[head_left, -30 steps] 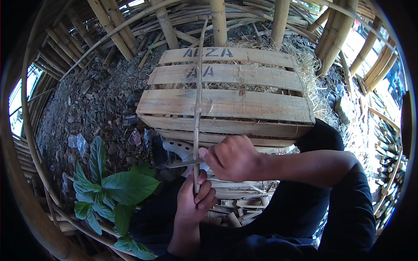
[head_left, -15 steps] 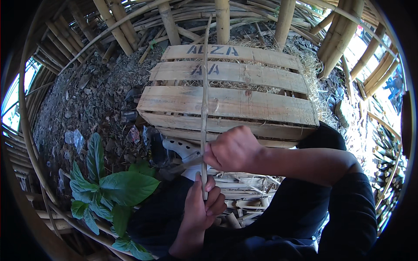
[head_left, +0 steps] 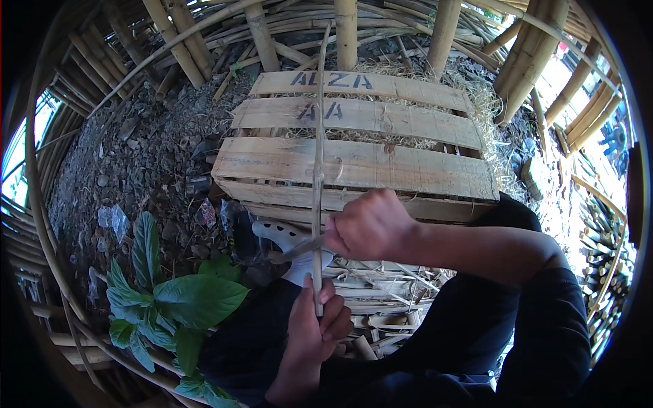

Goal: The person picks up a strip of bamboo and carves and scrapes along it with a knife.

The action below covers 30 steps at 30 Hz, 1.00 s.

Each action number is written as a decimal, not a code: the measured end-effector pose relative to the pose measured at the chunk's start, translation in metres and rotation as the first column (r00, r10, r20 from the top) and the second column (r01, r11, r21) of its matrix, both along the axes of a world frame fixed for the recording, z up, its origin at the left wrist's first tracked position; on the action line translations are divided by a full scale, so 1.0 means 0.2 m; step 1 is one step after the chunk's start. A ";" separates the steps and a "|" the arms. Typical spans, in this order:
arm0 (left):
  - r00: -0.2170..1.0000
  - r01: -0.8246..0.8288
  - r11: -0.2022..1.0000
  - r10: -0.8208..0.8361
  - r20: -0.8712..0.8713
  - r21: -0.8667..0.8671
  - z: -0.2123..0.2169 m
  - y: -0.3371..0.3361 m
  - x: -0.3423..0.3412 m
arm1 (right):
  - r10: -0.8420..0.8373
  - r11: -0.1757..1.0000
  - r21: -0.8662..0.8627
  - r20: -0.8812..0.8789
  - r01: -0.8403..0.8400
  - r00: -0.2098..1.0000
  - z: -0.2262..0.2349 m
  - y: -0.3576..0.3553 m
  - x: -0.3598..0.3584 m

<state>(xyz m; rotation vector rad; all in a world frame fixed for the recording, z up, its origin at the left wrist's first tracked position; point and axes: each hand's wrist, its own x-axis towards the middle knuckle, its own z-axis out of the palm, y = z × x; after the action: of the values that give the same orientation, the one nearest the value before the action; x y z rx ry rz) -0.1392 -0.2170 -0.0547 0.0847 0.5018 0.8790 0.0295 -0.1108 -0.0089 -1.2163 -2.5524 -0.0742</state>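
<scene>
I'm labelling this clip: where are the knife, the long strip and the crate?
Knife (head_left: 297,250), head view: its blade.
Long strip (head_left: 319,160), head view: mid-length.
Crate (head_left: 408,166), head view: nearest top slat.

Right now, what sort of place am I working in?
Probably a rough, bamboo-framed shelter or work yard: bamboo poles stand around littered earth, and cut stalks lie piled at the right.

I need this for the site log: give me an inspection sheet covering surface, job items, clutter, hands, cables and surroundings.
Surface: slatted crate over bare ground.
Job items: strip, extending across the view of the crate; knife, blade crossing the strip.
Clutter: plastic scraps at left; straw by the crate's right end.
Hands: left hand grips the strip's near end; right hand holds the knife, handle hidden.
Cables: nothing seen.
Surroundings: poles behind the crate; plant at left.
</scene>
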 end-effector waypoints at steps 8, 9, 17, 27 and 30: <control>0.999 0.031 0.996 -0.032 0.010 0.083 0.03 -0.05 -0.05 | -0.177 0.978 -0.088 0.112 0.187 0.978 0.05 0.02 -0.01; 1.000 0.026 0.996 -0.027 0.011 0.087 0.04 -0.05 -0.04 | -0.040 0.998 -0.052 0.078 0.044 0.996 0.04 -0.06 -0.03; 0.993 0.069 0.992 -0.059 -0.100 0.101 0.03 -0.08 -0.04 | -0.012 0.996 -0.094 -0.011 0.011 1.000 0.04 -0.06 -0.03; 0.985 0.082 0.993 -0.068 -0.159 0.079 0.05 -0.09 -0.05 | 0.140 0.987 -0.075 -0.007 -0.140 0.990 0.01 -0.08 -0.01; 0.987 0.109 0.989 -0.095 -0.130 0.098 0.07 -0.12 -0.03 | -0.256 0.967 0.035 0.125 0.254 0.958 0.03 0.17 0.08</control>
<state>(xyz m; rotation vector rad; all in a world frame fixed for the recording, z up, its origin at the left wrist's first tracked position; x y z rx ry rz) -0.1462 -0.2402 -0.0400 0.2607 0.5629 0.8024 0.0457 -0.0773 -0.0030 -1.5754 -2.4785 -0.2408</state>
